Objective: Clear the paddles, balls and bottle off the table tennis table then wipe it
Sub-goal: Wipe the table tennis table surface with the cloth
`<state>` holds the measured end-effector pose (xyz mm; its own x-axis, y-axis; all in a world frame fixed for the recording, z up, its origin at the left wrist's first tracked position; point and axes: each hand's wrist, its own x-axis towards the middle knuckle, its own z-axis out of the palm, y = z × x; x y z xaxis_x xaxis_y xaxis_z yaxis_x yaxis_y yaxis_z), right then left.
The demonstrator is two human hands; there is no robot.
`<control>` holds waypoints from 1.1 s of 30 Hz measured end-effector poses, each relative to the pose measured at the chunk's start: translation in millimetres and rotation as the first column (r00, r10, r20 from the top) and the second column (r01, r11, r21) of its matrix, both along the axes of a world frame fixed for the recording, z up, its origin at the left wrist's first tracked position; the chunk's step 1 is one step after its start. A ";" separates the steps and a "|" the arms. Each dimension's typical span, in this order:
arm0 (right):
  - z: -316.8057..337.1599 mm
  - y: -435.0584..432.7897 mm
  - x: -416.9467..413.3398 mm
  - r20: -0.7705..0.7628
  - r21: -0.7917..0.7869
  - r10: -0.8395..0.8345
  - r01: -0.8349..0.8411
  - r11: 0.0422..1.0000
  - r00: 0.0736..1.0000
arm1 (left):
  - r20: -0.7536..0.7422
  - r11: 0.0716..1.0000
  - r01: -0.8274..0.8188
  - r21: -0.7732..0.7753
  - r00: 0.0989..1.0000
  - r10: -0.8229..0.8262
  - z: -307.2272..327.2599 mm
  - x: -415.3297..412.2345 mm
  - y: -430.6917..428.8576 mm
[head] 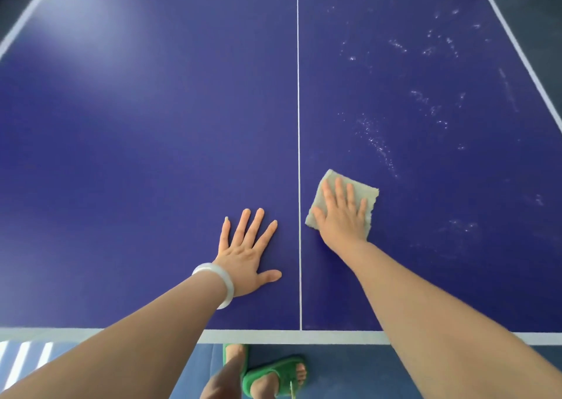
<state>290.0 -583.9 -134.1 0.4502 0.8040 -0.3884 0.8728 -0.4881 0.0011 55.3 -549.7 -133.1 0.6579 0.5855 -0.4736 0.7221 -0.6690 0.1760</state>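
A person's right hand (342, 216) presses a pale cloth (360, 187) flat on the blue bench (152, 110), just right of the white centre line (298, 94).

The right hand lies open on top of the cloth, fingers straight and slightly spread, gripping nothing. The left hand (246, 255), with a pale bangle (219, 280) on its wrist, rests palm-down just left of the line, fingers splayed wide and empty. White specks (377, 143) dot the right half of the bench beyond the cloth. Below the white end band (273, 336), green slippers (273, 374) stand on a blue floor (349, 368).
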 end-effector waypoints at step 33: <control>2.2 -165.8 -113.1 -0.006 0.207 -0.005 0.007 0.978 1.000 | 0.018 0.999 0.002 0.053 1.000 -0.003 1.1 3.6 -1.9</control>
